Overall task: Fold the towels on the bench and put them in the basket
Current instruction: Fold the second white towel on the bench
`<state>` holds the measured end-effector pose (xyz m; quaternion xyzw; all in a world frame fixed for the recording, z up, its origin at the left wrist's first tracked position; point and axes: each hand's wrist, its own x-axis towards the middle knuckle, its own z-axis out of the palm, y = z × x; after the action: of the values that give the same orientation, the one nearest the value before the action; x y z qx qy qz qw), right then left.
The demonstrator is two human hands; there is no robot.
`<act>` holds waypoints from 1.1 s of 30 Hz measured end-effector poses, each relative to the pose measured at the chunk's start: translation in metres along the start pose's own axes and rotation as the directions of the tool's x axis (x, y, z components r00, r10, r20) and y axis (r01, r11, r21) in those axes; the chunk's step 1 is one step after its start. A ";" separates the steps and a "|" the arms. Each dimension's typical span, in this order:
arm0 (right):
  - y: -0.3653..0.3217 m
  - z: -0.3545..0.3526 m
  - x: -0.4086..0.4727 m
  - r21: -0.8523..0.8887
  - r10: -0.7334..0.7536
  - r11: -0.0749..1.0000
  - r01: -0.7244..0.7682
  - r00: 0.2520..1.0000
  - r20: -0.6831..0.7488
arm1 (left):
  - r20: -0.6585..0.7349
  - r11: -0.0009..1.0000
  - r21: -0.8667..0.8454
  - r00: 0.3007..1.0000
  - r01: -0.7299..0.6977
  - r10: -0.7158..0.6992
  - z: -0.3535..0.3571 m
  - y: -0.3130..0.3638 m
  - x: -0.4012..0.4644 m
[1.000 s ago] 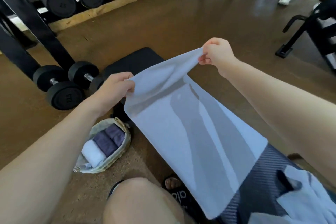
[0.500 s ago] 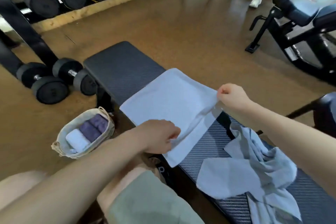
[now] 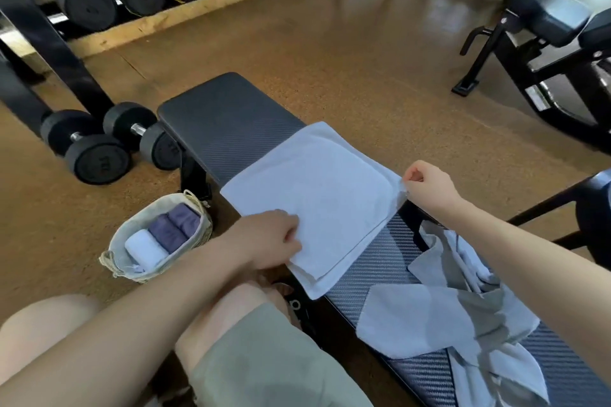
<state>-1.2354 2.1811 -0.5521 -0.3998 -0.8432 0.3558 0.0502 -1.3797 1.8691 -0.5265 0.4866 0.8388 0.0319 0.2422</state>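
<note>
Bare forearms, no sleeves; olive-green shorts point(image 3: 264, 363) over bare knees

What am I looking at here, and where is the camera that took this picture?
There is no robot here. A person wears a camera on the head, so you look down along both arms at a gym bench. A white towel lies on the bench, folded double. The left hand grips its near edge and the right hand pinches its far corner. To the right, a heap of unfolded towels waits on the bench. On the floor to the left stands a basket that already holds rolled towels, one white and two purple. Dumbbells lie nearby.
</note>
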 end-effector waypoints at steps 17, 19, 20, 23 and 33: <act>-0.122 0.064 0.108 0.076 0.036 0.996 -0.042 0.996 0.078 | 0.272 -0.057 -0.948 0.700 0.314 -0.660 -0.007 -0.122 0.038; -0.129 0.072 0.117 0.105 0.053 0.992 -0.064 0.993 0.101 | 0.261 -0.077 -0.956 0.699 0.283 -0.666 -0.006 -0.128 0.043; -0.131 0.075 0.120 0.107 0.057 0.992 -0.070 0.992 0.114 | 0.244 -0.081 -0.963 0.702 0.257 -0.669 -0.007 -0.129 0.044; -0.139 0.084 0.129 0.084 0.071 0.993 -0.082 0.989 0.128 | 0.191 -0.084 -0.979 0.702 0.185 -0.686 -0.013 -0.139 0.051; -0.146 0.108 0.156 0.121 0.132 0.982 -0.144 0.986 0.097 | 0.043 -0.077 -0.997 0.590 -0.032 -0.806 -0.023 -0.171 0.071</act>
<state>-1.4740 2.1695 -0.5699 -0.4372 -0.7904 0.4290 0.0135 -1.5556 1.8431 -0.5818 -0.1482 0.7166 0.6485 0.2097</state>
